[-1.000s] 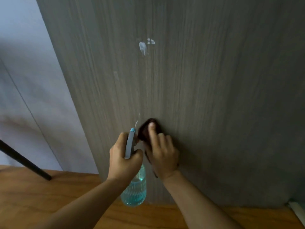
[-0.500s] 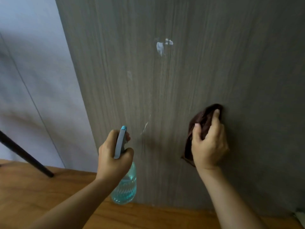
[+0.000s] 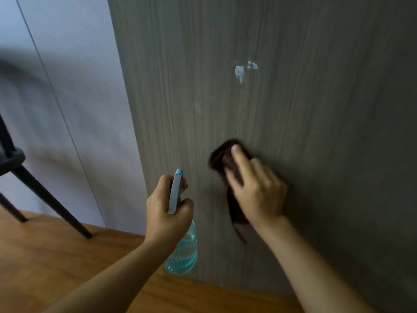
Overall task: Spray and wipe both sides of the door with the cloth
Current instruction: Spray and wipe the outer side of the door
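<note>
Your left hand [image 3: 168,213] keeps its grip closed round the spray bottle [image 3: 181,249], near the door [image 3: 316,109]. Your right hand [image 3: 255,188], fingers curled on the brown cloth [image 3: 220,154], has moved it leftward since 0.5 s ago, pressed flat below the white smear [image 3: 240,73].

Dim, soft indoor light. Grey wood-grain door [image 3: 316,132] darkens toward its right edge. Right hand [image 3: 257,188] and dark brown cloth [image 3: 222,155] motion-blurred. Pale wall [image 3: 56,86] carries diffuse shadows. Straight lines bow at the frame's edges.
</note>
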### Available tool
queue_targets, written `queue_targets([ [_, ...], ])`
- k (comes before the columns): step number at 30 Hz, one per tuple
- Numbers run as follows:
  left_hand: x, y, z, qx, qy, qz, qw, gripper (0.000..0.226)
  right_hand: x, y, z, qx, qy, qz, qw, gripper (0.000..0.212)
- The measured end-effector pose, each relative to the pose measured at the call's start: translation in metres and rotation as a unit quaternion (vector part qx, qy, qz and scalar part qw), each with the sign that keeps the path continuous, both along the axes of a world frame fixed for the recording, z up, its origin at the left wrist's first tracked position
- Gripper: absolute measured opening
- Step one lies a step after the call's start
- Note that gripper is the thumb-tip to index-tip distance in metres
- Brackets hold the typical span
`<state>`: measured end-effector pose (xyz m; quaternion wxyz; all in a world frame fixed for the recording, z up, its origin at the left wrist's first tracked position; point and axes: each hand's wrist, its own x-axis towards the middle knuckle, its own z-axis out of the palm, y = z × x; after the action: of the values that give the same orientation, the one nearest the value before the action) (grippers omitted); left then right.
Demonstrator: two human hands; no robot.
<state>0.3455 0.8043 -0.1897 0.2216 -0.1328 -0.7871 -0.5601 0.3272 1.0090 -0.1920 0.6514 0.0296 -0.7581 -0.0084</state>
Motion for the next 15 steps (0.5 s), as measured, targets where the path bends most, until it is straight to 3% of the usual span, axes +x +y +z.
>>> queue_targets([
  [5, -0.002, 0.003, 0.004, 0.026, -0.006, -0.005, 1.000, 0.038, -0.005, 0.000, 0.040, -0.079, 0.060, -0.036, 0.994, 0.046],
  [12, -0.007, 0.004, 0.004, 0.024, 0.012, -0.001, 1.000, 0.035, -0.011, -0.034, -0.075, 0.034, -0.088, 0.050, 0.994, 0.059],
  [15, -0.006, 0.005, 0.003, 0.023, 0.006, 0.001, 1.000, 0.035, -0.005, -0.023, -0.077, 0.058, -0.098, 0.051, 0.992, 0.056],
])
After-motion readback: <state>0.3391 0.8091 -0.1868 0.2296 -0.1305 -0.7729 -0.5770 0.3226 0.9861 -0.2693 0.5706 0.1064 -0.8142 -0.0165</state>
